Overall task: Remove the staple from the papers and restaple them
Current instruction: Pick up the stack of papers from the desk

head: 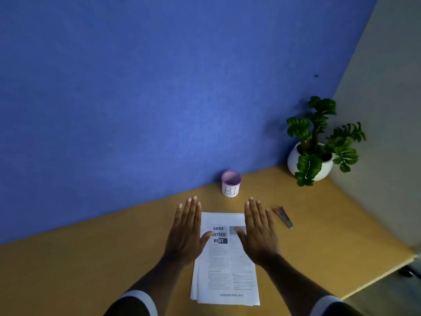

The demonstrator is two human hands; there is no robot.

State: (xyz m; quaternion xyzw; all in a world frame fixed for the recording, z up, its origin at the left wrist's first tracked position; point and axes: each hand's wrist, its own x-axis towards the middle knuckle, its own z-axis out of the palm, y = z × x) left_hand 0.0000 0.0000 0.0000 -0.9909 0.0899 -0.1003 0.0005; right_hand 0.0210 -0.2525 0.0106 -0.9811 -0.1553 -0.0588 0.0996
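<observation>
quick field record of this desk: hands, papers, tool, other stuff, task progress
left hand: open, fingers straight, at the papers' left edge
right hand: open, fingers straight, over the papers' right edge
papers: stack flat on the desk, top page headed GOOD BETTER BEST
red-handled tool: lies on the desk right of the right hand, untouched
cup: white, purple rim, by the blue wall beyond the papers
plant: in a white pot, far right corner
staple: too small to see
progress: nothing picked up yet

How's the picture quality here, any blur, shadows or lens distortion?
Head view: soft focus, small print on the white printed papers unreadable, bold headline legible; wide-angle framing slants the brown wooden desk; green potted plant throws a faint shadow on the blue wall.
</observation>
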